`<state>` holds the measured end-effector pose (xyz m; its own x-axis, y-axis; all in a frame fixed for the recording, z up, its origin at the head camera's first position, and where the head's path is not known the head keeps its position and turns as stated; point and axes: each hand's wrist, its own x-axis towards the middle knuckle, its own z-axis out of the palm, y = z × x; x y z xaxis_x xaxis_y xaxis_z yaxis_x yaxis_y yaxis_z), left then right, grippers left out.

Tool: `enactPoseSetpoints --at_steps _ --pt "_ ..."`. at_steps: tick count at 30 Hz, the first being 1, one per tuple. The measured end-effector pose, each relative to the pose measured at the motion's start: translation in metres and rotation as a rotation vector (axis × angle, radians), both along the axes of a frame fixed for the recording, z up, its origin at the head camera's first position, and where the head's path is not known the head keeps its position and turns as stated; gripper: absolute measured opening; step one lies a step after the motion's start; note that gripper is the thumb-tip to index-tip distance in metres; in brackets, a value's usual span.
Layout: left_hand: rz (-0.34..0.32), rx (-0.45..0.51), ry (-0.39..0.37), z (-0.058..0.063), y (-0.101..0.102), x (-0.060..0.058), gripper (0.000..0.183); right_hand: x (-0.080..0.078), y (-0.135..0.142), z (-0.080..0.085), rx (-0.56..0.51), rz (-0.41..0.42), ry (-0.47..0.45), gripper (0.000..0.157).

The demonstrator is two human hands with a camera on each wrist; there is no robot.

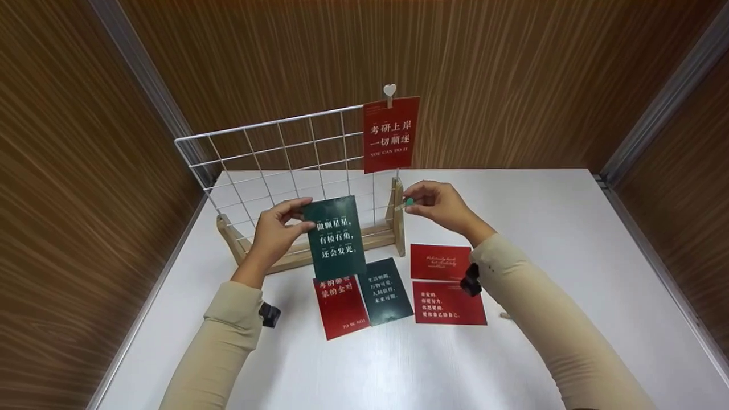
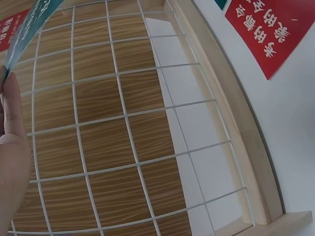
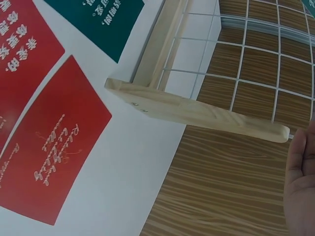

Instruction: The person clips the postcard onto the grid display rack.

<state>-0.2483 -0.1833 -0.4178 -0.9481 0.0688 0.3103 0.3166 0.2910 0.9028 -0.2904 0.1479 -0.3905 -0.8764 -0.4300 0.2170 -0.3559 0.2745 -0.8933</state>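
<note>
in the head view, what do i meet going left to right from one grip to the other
The person's left grip → the held green card → the clipped red card → the right grip.

white tabletop (image 1: 547, 222), glossy | wood-grain panels (image 1: 490, 62), back and both sides | grey metal strips (image 1: 145, 62), corners

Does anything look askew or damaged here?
No damage shows. On the table, one red card and one dark green card lie slanted, which looks untidy beside the straighter two red cards to their right.
</note>
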Motion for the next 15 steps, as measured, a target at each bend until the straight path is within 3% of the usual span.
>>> enactPoseSetpoints --at_steps 3,10,15 --pt "-0.003 0.004 0.031 0.003 0.002 -0.003 0.042 0.000 -0.004 0.005 0.018 -0.003 -0.016 0.024" --pt "0.017 -0.014 0.031 0.041 0.016 0.015 0.040 -0.023 -0.007 -0.004 -0.007 0.029 0.009 0.022" --pt "0.033 -0.022 0.102 0.050 0.019 0.012 0.039 -0.028 -0.014 0.002 -0.021 0.038 0.042 0.019"
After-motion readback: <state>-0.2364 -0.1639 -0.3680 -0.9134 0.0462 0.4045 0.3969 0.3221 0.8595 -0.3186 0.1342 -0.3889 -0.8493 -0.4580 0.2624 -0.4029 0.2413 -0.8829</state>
